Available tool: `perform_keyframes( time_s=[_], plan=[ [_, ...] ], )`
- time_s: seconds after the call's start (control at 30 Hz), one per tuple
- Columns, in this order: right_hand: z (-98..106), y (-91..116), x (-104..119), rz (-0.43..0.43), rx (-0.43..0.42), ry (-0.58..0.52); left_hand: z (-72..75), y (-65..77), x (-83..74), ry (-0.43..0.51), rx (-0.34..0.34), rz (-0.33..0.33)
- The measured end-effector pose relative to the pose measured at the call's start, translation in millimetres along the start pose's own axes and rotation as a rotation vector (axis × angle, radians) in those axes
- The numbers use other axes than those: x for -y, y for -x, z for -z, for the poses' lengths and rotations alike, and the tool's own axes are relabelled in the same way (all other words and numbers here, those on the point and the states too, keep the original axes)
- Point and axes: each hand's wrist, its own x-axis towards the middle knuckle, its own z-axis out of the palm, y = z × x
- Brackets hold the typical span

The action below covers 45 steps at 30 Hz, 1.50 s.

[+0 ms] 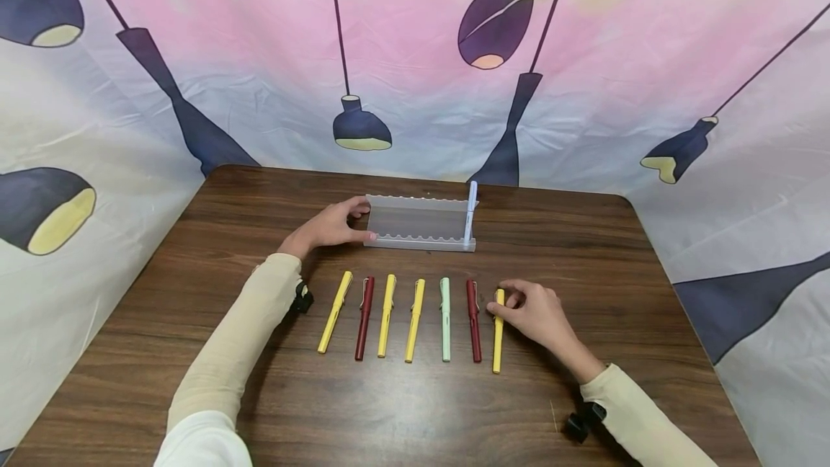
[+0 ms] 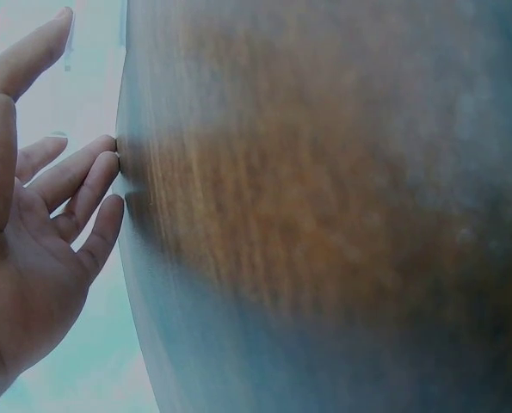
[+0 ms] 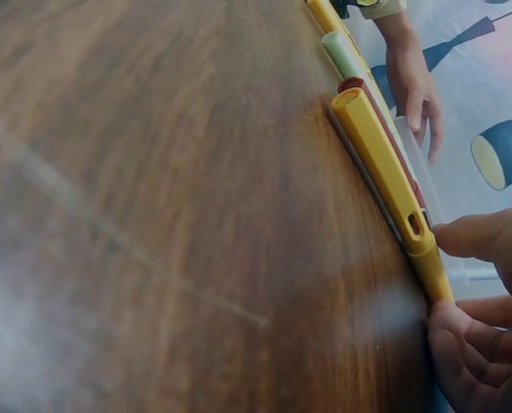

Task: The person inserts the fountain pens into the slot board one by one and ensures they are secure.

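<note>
Left to right: we see the left hand (image 1: 329, 225) grasping the left end of a clear notched rack (image 1: 421, 243), thumb at the front edge, fingers behind. Nearer us on the table (image 1: 389, 409) lie a yellow pen (image 1: 335, 312), a dark red pen (image 1: 364, 319), 2 more yellow pens (image 1: 386, 316), and a pale green pen (image 1: 445, 319). A pale blue pen (image 1: 470, 215) lies across the rack's right end; below it is a second red pen (image 1: 474, 321). At right, the grip of the right hand (image 1: 534, 313) pinches the far end of the rightmost pen (image 1: 498, 341), also yellow, on the table. We judge the step in hand to be taking up this pen; the next move calls for a firm pinch and a clean lift past its red neighbour.
</note>
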Motion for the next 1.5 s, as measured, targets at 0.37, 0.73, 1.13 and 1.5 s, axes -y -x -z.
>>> perform_keyframes(
  time_s=[0.37,0.73,1.13,1.5],
  plan=[
    [-2,-3,4,0.003,0.003,0.011,-0.2,-0.5,0.1,0.001,-0.001,-0.007],
    [-3,-4,2,0.002,0.013,-0.049,-0.5,0.9,-1.8,0.006,-0.003,-0.012],
    [1,-5,1,-0.029,0.018,-0.115,-0.9,-0.5,-0.5,0.002,-0.002,-0.01],
    [8,-3,-4,-0.015,-0.001,-0.168,-0.8,-1.3,0.4,0.006,-0.001,-0.006]
  ],
)
